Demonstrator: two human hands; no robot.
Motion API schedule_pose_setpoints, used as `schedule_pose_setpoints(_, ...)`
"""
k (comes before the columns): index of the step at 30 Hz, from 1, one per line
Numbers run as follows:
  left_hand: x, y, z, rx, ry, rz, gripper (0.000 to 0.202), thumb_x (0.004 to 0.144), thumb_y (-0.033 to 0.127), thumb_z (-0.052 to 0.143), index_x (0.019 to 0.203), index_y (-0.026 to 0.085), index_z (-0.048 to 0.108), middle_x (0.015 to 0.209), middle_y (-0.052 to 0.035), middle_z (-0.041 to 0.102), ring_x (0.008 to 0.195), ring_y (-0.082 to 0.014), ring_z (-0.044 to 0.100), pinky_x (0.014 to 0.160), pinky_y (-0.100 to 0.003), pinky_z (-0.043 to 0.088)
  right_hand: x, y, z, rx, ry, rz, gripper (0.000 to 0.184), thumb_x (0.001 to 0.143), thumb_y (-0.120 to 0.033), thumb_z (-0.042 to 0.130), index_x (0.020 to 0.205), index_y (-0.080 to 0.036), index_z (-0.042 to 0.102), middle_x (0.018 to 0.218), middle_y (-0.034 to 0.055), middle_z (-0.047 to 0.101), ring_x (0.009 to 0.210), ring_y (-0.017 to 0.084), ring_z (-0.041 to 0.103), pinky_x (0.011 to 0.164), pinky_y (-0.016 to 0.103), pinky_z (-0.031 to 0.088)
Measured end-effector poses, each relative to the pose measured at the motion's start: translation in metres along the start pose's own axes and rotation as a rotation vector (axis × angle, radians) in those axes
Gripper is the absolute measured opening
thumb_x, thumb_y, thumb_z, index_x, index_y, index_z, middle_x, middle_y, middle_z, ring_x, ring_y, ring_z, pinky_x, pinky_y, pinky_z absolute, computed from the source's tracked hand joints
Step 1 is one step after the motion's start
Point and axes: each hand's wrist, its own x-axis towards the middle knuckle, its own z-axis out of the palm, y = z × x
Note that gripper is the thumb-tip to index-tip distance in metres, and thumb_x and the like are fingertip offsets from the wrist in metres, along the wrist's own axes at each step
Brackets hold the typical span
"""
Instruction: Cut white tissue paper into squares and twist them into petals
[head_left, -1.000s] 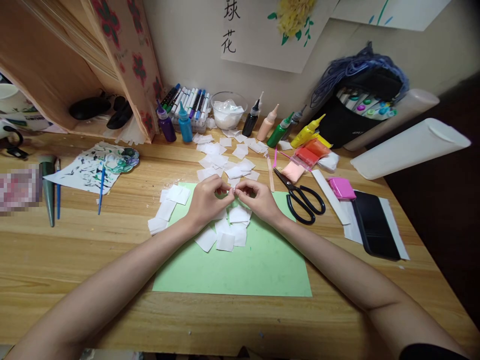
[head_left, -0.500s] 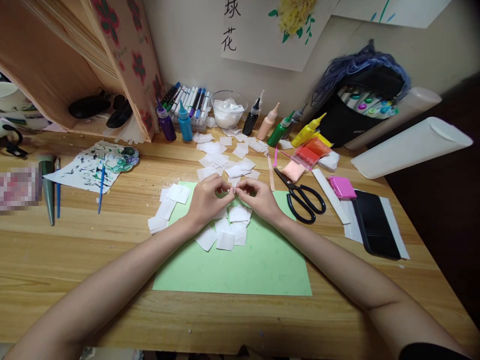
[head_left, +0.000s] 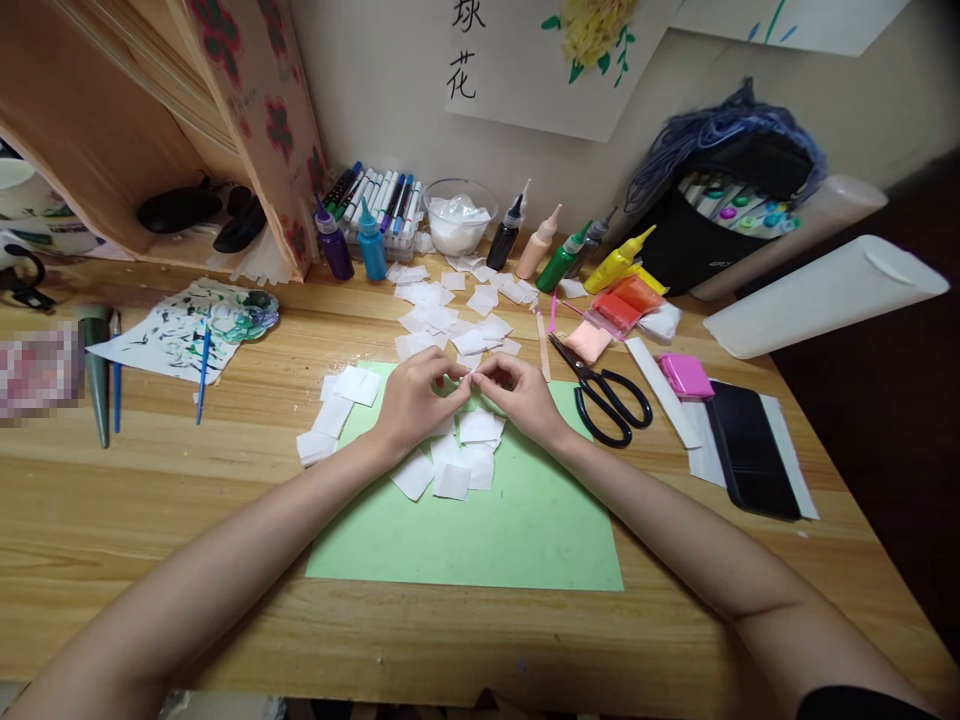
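Note:
My left hand and my right hand meet fingertip to fingertip over the upper part of a green sheet of paper. Both are closed in a pinch on a small bit of white paper, mostly covered by the fingers. Below them, several white paper squares lie overlapping on the green sheet. To the left, more white squares rest across the sheet's edge and the wood. Beyond my hands is a loose spread of white paper pieces.
Black-handled scissors lie right of my right hand, near a phone and a pink packet. Paint bottles, a glass bowl and markers stand along the wall. Brushes and a paint-stained paper are at left.
My fingertips have shifted slightly against each other, and the white bit between them shows less. The whole view has moved very slightly; the other things lie as before.

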Motion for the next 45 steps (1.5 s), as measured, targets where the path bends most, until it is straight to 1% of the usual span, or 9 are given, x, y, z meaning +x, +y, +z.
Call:
schedule_pose_setpoints(7, -0.0003, 0.0009, -0.0003, 0.041, -0.014, -0.004, 0.012, 0.073, 0.016, 0.061, 0.062, 0.016, 0.056, 0.063, 0.0020, 0.054, 0.055, -0.0086, 0.045, 0.053, -0.023, 0.035, -0.0013, -0.0023, -0.0005, -0.044, -0.023, -0.017, 0.013, 0.077, -0.024, 0.060, 0.067, -0.018, 0.055, 0.064, -0.0012, 0.054, 0.059, 0.011, 0.044, 0.054, 0.025, 0.034)
schedule_pose_setpoints(14, 0.0030, -0.0003, -0.0014, 0.037, 0.068, -0.079, 0.008, 0.073, 0.015, 0.059, 0.067, 0.017, 0.055, 0.067, 0.0017, 0.056, 0.056, -0.0089, 0.045, 0.056, -0.023, 0.038, -0.0014, -0.0034, -0.0004, -0.013, 0.020, 0.000, 0.012, 0.075, -0.020, 0.058, 0.066, -0.019, 0.050, 0.063, -0.0024, 0.050, 0.059, 0.011, 0.043, 0.055, 0.025, 0.035)
schedule_pose_setpoints(17, 0.0028, 0.0010, -0.0014, 0.032, 0.019, -0.069, 0.004, 0.075, 0.020, 0.060, 0.073, 0.018, 0.059, 0.073, 0.0005, 0.060, 0.057, -0.0089, 0.048, 0.057, -0.023, 0.039, -0.0011, -0.0019, -0.0002, -0.014, 0.013, -0.004, 0.014, 0.076, -0.023, 0.059, 0.066, -0.019, 0.051, 0.064, -0.0018, 0.051, 0.059, 0.011, 0.044, 0.056, 0.025, 0.035)
schedule_pose_setpoints(19, 0.0020, 0.0018, -0.0014, 0.039, -0.032, -0.056, 0.006, 0.076, 0.024, 0.061, 0.077, 0.018, 0.062, 0.077, -0.0001, 0.062, 0.059, -0.0091, 0.050, 0.058, -0.023, 0.040, -0.0010, -0.0008, -0.0002, -0.018, 0.000, -0.009, 0.015, 0.077, -0.025, 0.059, 0.066, -0.019, 0.052, 0.064, -0.0014, 0.051, 0.059, 0.011, 0.044, 0.055, 0.025, 0.035)
schedule_pose_setpoints(21, 0.0012, 0.0019, -0.0014, 0.049, -0.053, -0.048, 0.007, 0.076, 0.025, 0.061, 0.075, 0.018, 0.062, 0.076, 0.0000, 0.062, 0.060, -0.0092, 0.051, 0.057, -0.023, 0.039, -0.0011, -0.0004, -0.0003, -0.030, -0.015, -0.008, 0.016, 0.078, -0.027, 0.059, 0.066, -0.018, 0.053, 0.064, -0.0013, 0.052, 0.059, 0.011, 0.044, 0.055, 0.025, 0.034)
schedule_pose_setpoints(27, 0.0008, 0.0000, -0.0007, 0.064, -0.045, -0.052, 0.008, 0.075, 0.021, 0.061, 0.068, 0.018, 0.059, 0.072, 0.0015, 0.061, 0.059, -0.0089, 0.050, 0.057, -0.023, 0.038, -0.0025, -0.0030, -0.0003, -0.085, -0.043, -0.021, 0.015, 0.079, -0.026, 0.058, 0.067, -0.018, 0.053, 0.064, -0.0012, 0.052, 0.060, 0.012, 0.044, 0.056, 0.026, 0.034)
schedule_pose_setpoints(32, 0.0011, 0.0010, -0.0007, 0.056, 0.007, -0.077, 0.005, 0.072, 0.018, 0.061, 0.068, 0.018, 0.058, 0.071, 0.0013, 0.060, 0.059, -0.0093, 0.048, 0.057, -0.024, 0.038, -0.0026, -0.0036, 0.0004, -0.066, -0.013, -0.016, 0.014, 0.077, -0.022, 0.058, 0.065, -0.019, 0.050, 0.064, -0.0019, 0.051, 0.060, 0.012, 0.043, 0.056, 0.026, 0.034)
schedule_pose_setpoints(40, 0.0046, -0.0007, -0.0017, -0.010, 0.117, -0.208, 0.004, 0.070, 0.015, 0.058, 0.066, 0.017, 0.057, 0.066, 0.0015, 0.057, 0.056, -0.0093, 0.047, 0.056, -0.024, 0.038, -0.0010, -0.0020, -0.0009, 0.013, 0.069, 0.016, 0.013, 0.073, -0.019, 0.057, 0.065, -0.020, 0.047, 0.063, -0.0025, 0.048, 0.059, 0.012, 0.043, 0.056, 0.026, 0.035)
schedule_pose_setpoints(45, 0.0070, -0.0061, -0.0013, -0.069, 0.175, -0.291, 0.006, 0.072, 0.019, 0.058, 0.067, 0.017, 0.057, 0.061, 0.0027, 0.055, 0.051, -0.0085, 0.044, 0.052, -0.023, 0.036, -0.0002, 0.0004, -0.0017, 0.045, 0.114, 0.005, 0.011, 0.073, -0.019, 0.055, 0.065, -0.019, 0.047, 0.065, -0.0024, 0.047, 0.061, 0.012, 0.043, 0.058, 0.026, 0.035)
